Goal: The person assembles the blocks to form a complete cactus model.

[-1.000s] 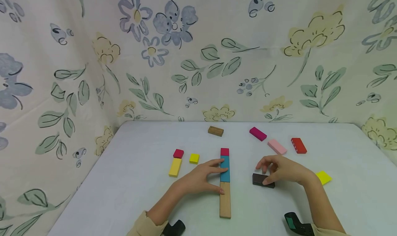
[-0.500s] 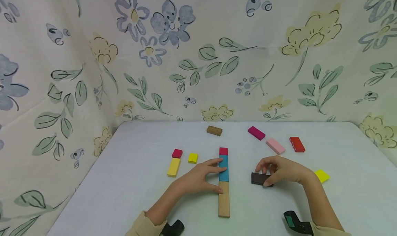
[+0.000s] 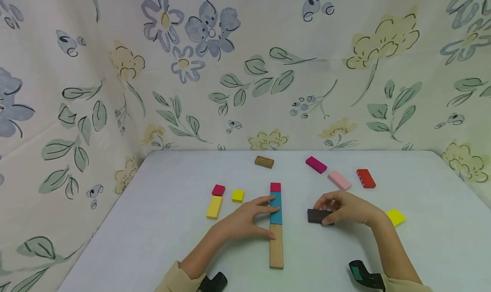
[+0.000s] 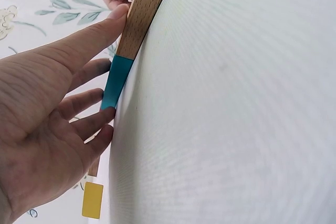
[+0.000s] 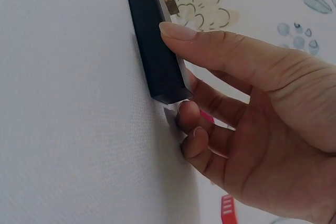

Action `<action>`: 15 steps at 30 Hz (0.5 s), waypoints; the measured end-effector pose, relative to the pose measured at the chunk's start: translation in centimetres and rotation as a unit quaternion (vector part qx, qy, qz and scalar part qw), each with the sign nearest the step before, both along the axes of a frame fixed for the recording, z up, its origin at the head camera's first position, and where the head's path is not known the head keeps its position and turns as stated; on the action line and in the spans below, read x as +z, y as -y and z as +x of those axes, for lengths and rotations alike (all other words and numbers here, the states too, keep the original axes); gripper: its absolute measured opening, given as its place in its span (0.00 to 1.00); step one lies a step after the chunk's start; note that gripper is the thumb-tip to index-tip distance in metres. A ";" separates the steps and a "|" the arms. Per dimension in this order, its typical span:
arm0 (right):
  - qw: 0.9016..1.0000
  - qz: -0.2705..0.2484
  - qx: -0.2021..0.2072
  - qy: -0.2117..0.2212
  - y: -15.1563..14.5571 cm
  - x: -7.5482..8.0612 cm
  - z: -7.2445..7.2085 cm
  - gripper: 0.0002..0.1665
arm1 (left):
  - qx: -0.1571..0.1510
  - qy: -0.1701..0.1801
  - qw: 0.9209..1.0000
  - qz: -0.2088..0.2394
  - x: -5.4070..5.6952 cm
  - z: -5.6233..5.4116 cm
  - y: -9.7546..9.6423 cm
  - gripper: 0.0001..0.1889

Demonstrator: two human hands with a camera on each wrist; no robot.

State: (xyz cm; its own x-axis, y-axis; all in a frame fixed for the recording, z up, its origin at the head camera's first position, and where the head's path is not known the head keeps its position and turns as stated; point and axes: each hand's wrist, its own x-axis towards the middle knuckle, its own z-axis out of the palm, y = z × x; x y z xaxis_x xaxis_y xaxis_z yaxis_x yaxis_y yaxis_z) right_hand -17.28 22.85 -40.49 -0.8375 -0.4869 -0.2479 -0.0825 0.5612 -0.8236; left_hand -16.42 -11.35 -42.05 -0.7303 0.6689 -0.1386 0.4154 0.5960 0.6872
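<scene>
A row of blocks runs front to back in the head view: a light wooden block (image 3: 276,246), a blue block (image 3: 276,209) and a small red block (image 3: 275,187) at the far end. My left hand (image 3: 249,218) lies along its left side, thumb at the wooden block and spread fingertips at the blue one. In the left wrist view these fingers (image 4: 93,123) are fairly straight. To the right, my right hand (image 3: 347,207) pinches a black rectangular block (image 3: 317,216) near one end. The right wrist view has the thumb on the black block's edge, other fingers partly hidden behind.
On the white table (image 3: 172,249), a yellow block (image 3: 214,207), a red one (image 3: 218,190) and a yellow square (image 3: 238,196) lie left. Farther back are brown (image 3: 264,162), magenta (image 3: 316,165), pink (image 3: 339,180) and red (image 3: 366,178) blocks. A bright yellow piece (image 3: 396,217) lies beside the right wrist.
My right hand, pinching the black block, has shifted slightly left and away from me, toward the row. The left hand stays in place against the row. The head view has shifted slightly.
</scene>
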 end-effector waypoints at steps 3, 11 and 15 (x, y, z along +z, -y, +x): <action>1.000 0.001 -0.014 0.001 0.1 0.0 0.0 0.20 | 0.002 0.001 1.000 0.000 0.1 0.0 0.0 0.37; 0.999 0.002 -0.042 -0.014 0.4 -0.1 -0.1 0.20 | 0.003 0.000 1.000 0.004 0.1 0.1 0.0 0.37; 0.998 0.009 -0.052 -0.026 0.6 -0.2 -0.2 0.20 | 0.002 -0.002 1.000 0.002 0.1 0.1 0.0 0.37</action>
State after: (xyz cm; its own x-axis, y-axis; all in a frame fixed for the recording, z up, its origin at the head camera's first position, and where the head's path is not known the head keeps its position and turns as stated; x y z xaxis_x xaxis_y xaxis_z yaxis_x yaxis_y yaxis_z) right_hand -17.46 22.23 -40.69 -0.8950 -0.3930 -0.2109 -0.0652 0.5830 -0.8099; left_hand -16.31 -11.35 -41.92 -0.7333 0.6668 -0.1326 0.4157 0.5942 0.6886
